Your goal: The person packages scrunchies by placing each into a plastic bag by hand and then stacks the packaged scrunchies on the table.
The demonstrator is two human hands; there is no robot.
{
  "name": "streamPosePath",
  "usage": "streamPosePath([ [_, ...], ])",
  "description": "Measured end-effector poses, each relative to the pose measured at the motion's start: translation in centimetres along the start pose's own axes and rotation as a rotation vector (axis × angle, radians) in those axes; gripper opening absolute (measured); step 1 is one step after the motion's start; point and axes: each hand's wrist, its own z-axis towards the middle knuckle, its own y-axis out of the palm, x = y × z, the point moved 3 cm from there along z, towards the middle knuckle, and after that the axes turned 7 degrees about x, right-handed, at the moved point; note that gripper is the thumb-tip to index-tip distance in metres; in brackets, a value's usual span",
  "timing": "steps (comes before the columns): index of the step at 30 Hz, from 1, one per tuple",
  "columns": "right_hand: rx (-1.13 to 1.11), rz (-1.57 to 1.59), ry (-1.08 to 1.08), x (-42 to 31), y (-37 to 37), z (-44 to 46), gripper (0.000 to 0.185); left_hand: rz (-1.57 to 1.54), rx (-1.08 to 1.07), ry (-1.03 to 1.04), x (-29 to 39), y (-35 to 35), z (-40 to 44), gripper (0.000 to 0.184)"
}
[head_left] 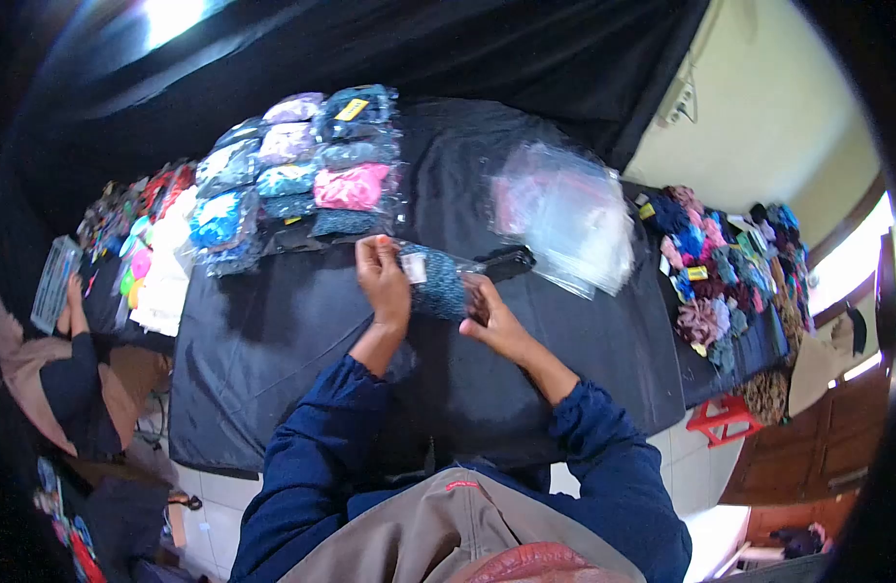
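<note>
A clear plastic packet (pixel 438 289) with dark blue-grey speckled fabric inside and a white label hangs between my hands, above the black-covered table. My left hand (pixel 384 282) pinches its upper left edge between thumb and fingers. At its right end, the fingers of my right hand (pixel 496 319) are closed on the plastic. Just beyond my right hand lies a small black object (pixel 508 261), its kind unclear. Several filled plastic packets (pixel 354 187) in pink, blue, lilac and dark colours stand in rows beyond my left hand.
A pile of flat clear bags (pixel 576 225) lies at the back right. Colourful fabric scrunchies (pixel 705 262) are heaped on the side table to the right, above a red stool (pixel 724 420). At the left, another person (pixel 79 384) sits beside a table of colourful items.
</note>
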Motion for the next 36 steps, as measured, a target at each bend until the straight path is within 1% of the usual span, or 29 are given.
streamPosePath([
  [1,-0.03,0.01,-0.006,0.3,0.8,0.0,0.069,-0.084,0.017,-0.028,-0.5,0.2,0.0,0.017],
  [3,0.162,0.084,-0.021,0.7,1.5,0.0,0.059,0.012,-0.011,-0.045,-0.9,0.1,-0.3,0.019],
  [4,0.242,0.019,-0.073,0.7,1.2,0.2,0.049,-0.003,-0.045,-0.068,-0.9,0.2,-0.5,0.02],
  [5,0.3,0.019,-0.022,0.9,0.7,0.2,0.045,-0.02,-0.083,-0.093,-1.0,0.4,-0.7,0.021],
  [7,0.442,-0.011,-0.04,0.6,-0.4,0.5,0.045,0.041,-0.158,-0.09,-1.4,0.6,-0.8,0.023],
  [8,0.487,-0.022,-0.069,0.4,-1.0,0.7,0.045,-0.008,-0.228,-0.141,-1.9,1.0,-0.8,0.02],
  [9,0.533,-0.033,-0.097,-0.2,-1.4,0.8,0.046,-0.058,-0.298,-0.192,-1.9,1.4,-0.9,0.024],
  [10,0.55,0.006,-0.061,-0.6,-1.8,0.9,0.049,-0.146,-0.414,-0.297,-2.0,1.6,-1.3,0.034],
  [11,0.613,0.078,-0.062,-1.1,-2.0,0.7,0.054,-0.235,-0.531,-0.403,-2.0,1.7,-1.8,0.05],
  [12,0.626,0.093,-0.074,-1.9,-2.0,0.9,0.056,-0.209,-0.622,-0.385,-1.3,1.9,-1.9,0.078],
  [13,0.639,0.108,-0.086,-2.3,-2.3,1.0,0.059,-0.211,-0.64,-0.459,0.2,1.9,-2.1,0.084],
  [14,0.65,0.1,-0.121,-2.4,-2.5,1.1,0.046,-0.257,-0.632,-0.432,-0.4,2.0,-2.1,0.082],
  [15,0.642,0.098,-0.12,-2.1,-2.9,1.2,0.046,-0.303,-0.625,-0.404,-0.4,2.1,-2.1,0.081],
  [16,0.654,-0.042,-0.126,-1.8,-3.5,1.1,0.035,-0.306,-0.618,-0.403,-0.5,2.1,-2.1,0.081],
  [17,0.663,-0.181,-0.133,-1.5,-3.8,1.2,0.026,-0.32,-0.578,-0.487,-0.8,1.9,-2.1,0.075],
  [18,0.72,-0.189,-0.153,-1.9,-3.8,1.4,0.014,-0.333,-0.539,-0.571,-1.0,1.7,-2.1,0.07],
  [19,0.715,-0.189,-0.153,-2.2,-3.7,1.7,0.014,-0.333,-0.534,-0.569,-1.3,1.5,-2.0,0.07],
  [21,0.751,-0.091,-0.137,-2.8,-3.9,2.2,0.016,-0.329,-0.591,-0.653,-2.5,1.1,-2.1,0.063],
  [22,0.723,-0.046,-0.128,-3.2,-3.8,2.8,0.019,-0.3,-0.604,-0.665,-3.0,1.0,-2.3,0.055],
  [23,0.719,-0.049,-0.13,-3.6,-3.6,3.2,0.019,-0.304,-0.601,-0.663,-3.5,1.0,-2.2,0.055],
  [25,0.655,0.271,-0.027,-5.0,-2.2,4.5,0.022,-0.276,-0.709,-0.65,-3.9,1.1,-2.2,0.048],
  [26,0.601,0.313,-0.022,-5.1,-1.8,5.4,0.025,-0.262,-0.684,-0.652,-3.7,1.1,-2.4,0.043],
  [27,0.597,0.314,-0.024,-5.8,-1.1,6.2,0.025,-0.263,-0.681,-0.648,-3.8,1.1,-2.4,0.043],
  [29,0.514,0.49,-0.01,-7.9,1.4,8.0,0.026,-0.3,-0.701,-0.646,-4.2,1.1,-2.4,0.038],
  [30,0.511,0.489,-0.015,-8.3,2.2,9.1,0.026,-0.311,-0.696,-0.665,-4.1,1.1,-2.5,0.034],
  [32,0.369,0.58,0.008,-9.3,4.0,11.8,0.028,-0.32,-0.709,-0.658,-4.3,1.1,-2.4,0.033],
  [36,0.314,0.544,-0.035,-11.5,7.0,18.1,0.028,-0.34,-0.743,-0.652,-4.6,1.1,-2.3,0.028],
])
